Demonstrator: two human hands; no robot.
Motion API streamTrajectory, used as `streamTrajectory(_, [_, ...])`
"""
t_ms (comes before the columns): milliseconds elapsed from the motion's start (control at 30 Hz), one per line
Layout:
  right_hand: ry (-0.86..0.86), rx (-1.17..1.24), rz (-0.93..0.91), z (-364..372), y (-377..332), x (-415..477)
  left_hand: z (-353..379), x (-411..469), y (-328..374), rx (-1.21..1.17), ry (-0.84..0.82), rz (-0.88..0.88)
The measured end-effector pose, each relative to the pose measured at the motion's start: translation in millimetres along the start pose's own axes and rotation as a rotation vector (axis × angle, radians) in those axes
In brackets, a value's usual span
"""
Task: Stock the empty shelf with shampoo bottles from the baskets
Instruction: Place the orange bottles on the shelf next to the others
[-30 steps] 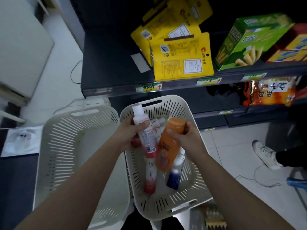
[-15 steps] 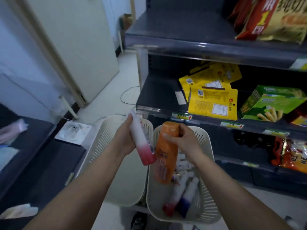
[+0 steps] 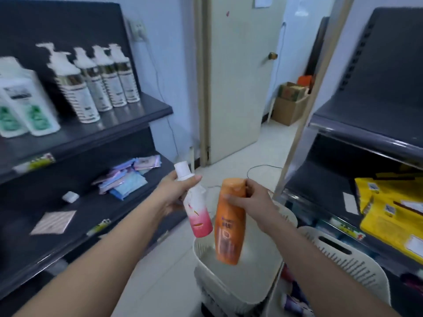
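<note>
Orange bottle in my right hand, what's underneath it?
A white basket sits below the orange bottle, its visible floor bare. The bottle's lower end covers part of the inside, so that patch can't be checked.

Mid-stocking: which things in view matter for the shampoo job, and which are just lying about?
Job:
pink bottle, held by left hand
orange bottle, held by right hand
left basket
right basket
pump bottles on top left shelf, probably the goal

Lying about:
packets
white case
yellow packs
cardboard box
floor cable
</note>
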State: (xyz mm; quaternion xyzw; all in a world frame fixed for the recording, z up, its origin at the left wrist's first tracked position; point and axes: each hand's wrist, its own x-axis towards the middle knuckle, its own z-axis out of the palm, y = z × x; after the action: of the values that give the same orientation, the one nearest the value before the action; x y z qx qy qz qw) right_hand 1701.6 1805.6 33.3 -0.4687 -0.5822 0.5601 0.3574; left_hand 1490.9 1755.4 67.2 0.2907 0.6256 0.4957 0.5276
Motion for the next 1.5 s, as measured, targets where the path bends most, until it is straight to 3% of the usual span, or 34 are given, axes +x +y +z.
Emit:
streamTrajectory(233, [-0.265,0.011,-0.108,132.1,-58.8,17.6,-131.5,-46.0,31.8,0.132,0.364,0.18])
streamTrajectory(467, [-0.428,-0.018,-0.192,272.2,-104.3,27.3,-270.0,-88.3,52.0,0.392,0.63,0.197])
streamTrajectory(600, [-0.493,-0.028,-0.254,347.9,-129.9,27.8,-339.8,-107.2,63.5,0.508,0.655,0.159])
streamTrajectory(967, [-0.641,0.025,-0.357,493.4,-197.2,33.6,-470.8,-131.9,96.8,0.332,0.539,0.086])
streamTrajectory(1500, [-0.761,-0.026,-0.502,650.0,-265.0,150.5,-596.1,-69.6,151.6,0.366,0.903,0.337])
